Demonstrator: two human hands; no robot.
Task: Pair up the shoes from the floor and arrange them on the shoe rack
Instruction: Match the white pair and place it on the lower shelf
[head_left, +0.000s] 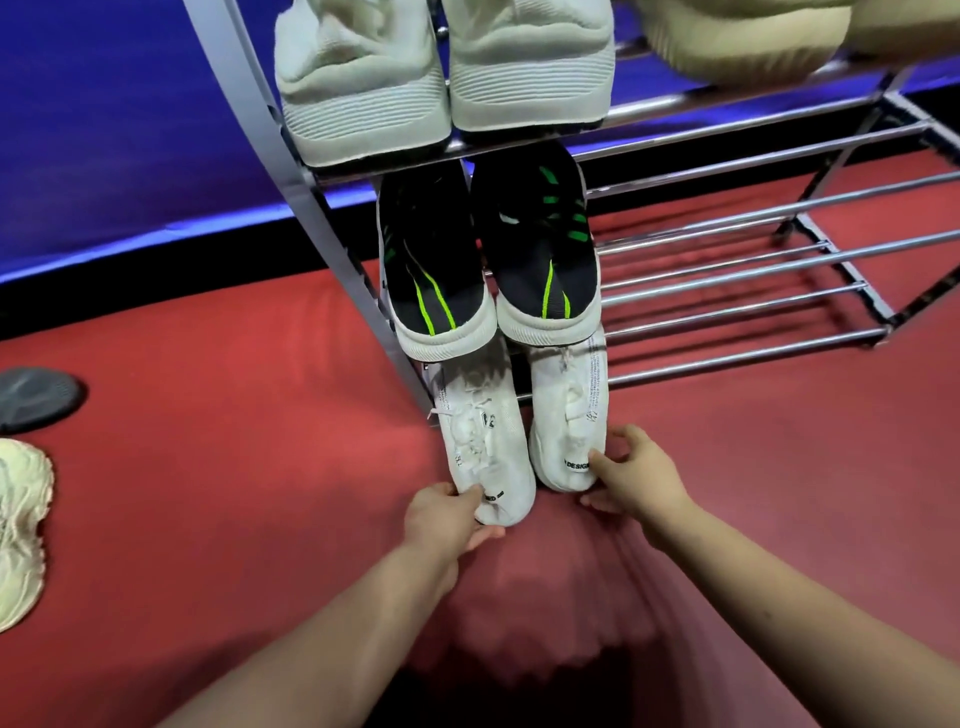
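A chrome shoe rack (727, 291) stands on the red floor. Two white sneakers lie side by side at its lowest tier, heels toward me. My left hand (447, 517) grips the heel of the left white sneaker (483, 447). My right hand (634, 475) holds the heel of the right white sneaker (566, 421). A black pair with green stripes (488, 260) rests on the tier above. A pale green pair (441, 67) sits on the tier over that.
A cream knitted shoe (21, 525) and a grey shoe (36, 397) lie on the floor at the far left. Another cream shoe (743, 36) sits at the top right of the rack. A blue wall panel (130, 130) runs behind.
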